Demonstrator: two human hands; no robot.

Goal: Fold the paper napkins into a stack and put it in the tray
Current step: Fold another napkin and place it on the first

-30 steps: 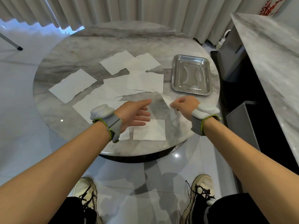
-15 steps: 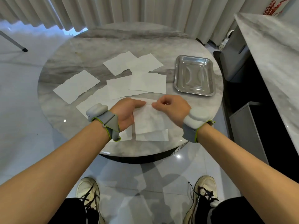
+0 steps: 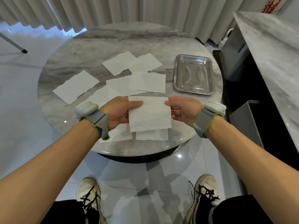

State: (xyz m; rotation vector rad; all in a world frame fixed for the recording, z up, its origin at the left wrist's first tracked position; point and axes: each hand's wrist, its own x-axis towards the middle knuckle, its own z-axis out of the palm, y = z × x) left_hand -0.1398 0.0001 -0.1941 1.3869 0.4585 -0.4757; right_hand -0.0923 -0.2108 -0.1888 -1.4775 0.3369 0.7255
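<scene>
Napkin (image 3: pixel 149 116), white & square-ish, is held up just above the near part of the round marble table (image 3: pixel 90 50), pinched at both sides: left hand (image 3: pixel 120 110) grips its left edge w/ thumb on top and fingers underneath, right hand (image 3: pixel 182 109) grips the right edge the same way, thumb on the fold line. Both hands closed on the sheet, not loose. Top strip of the napkin is folded over toward the person, crease running between the two thumbs. Tray (image 3: pixel 193 74), steel, sits on the table to the far right of the held napkin, w/ nothing in it. Vs 0.5 s ago: the napkin was lower, near the table top, w/ both hands bunched at its top edge; now hands are spread to the side edges and the sheet is lifted & stretched flat. 1 s ago the hands were apart and held no sheet. Loose napkins (image 3: pixel 76 86) lie spread on the table beyond and left of the held one, overlapping. Two more napkins (image 3: pixel 152 135) lie directly under the held one, partly covered by it and by the left wrist band (image 3: pixel 95 118), so can't tell their full outlines. Fingertips under the sheet are hidden.
</scene>
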